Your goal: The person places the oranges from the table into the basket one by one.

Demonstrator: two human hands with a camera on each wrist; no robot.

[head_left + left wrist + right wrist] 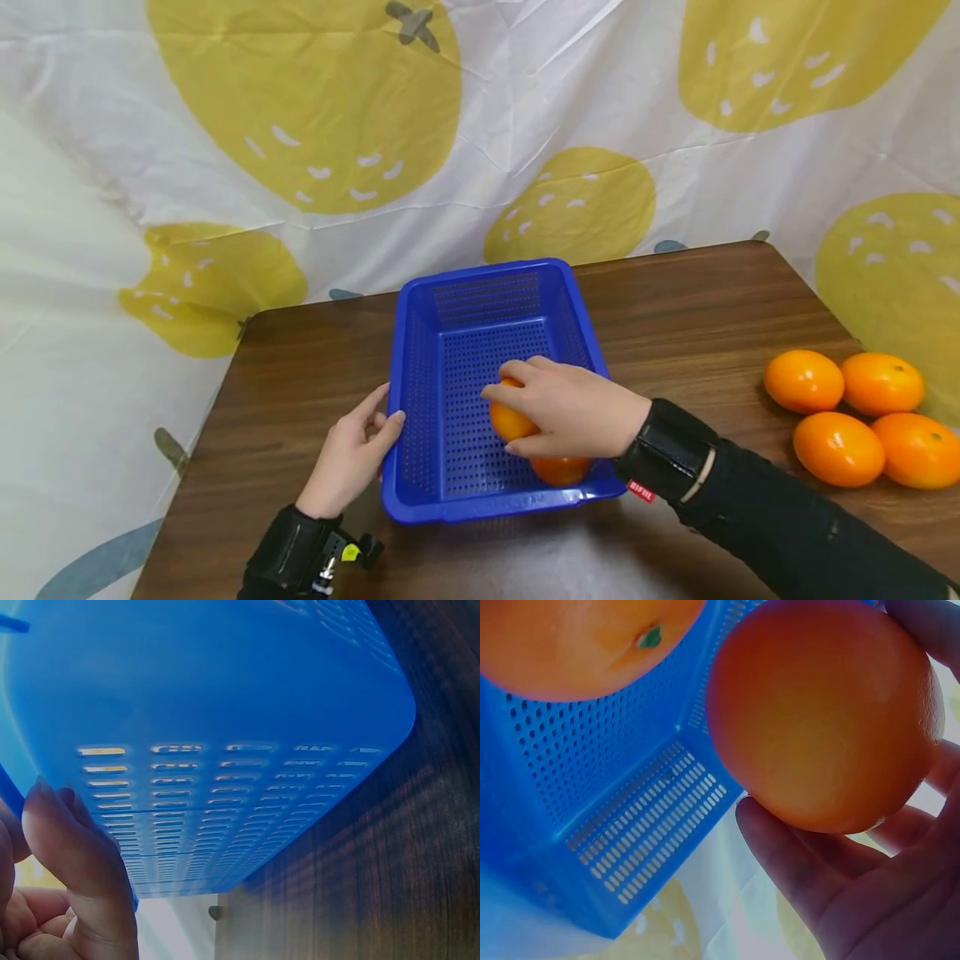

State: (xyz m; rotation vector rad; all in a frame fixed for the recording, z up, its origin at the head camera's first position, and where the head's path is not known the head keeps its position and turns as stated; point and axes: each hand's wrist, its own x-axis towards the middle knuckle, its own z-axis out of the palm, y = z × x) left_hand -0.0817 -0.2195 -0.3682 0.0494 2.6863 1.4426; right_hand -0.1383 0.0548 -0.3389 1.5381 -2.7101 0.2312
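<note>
A blue plastic basket (495, 333) with perforated walls and floor stands on the wooden table. My left hand (348, 454) grips its left rim, thumb over the top edge and the other fingers on the outside; the left wrist view shows the outer wall (202, 690) close up. Over the near right part of the basket, my right hand (562, 408) holds an orange (825, 712) between thumb and fingers. A second orange (561, 471) lies in the basket's near right corner, partly covered by that hand; its green stem end shows in the right wrist view.
Several more oranges (838, 448) sit grouped at the table's right side, beyond the right forearm. Behind the wooden table (322, 358) hangs a white cloth (517, 100) printed with yellow fruit, close to the basket's far end.
</note>
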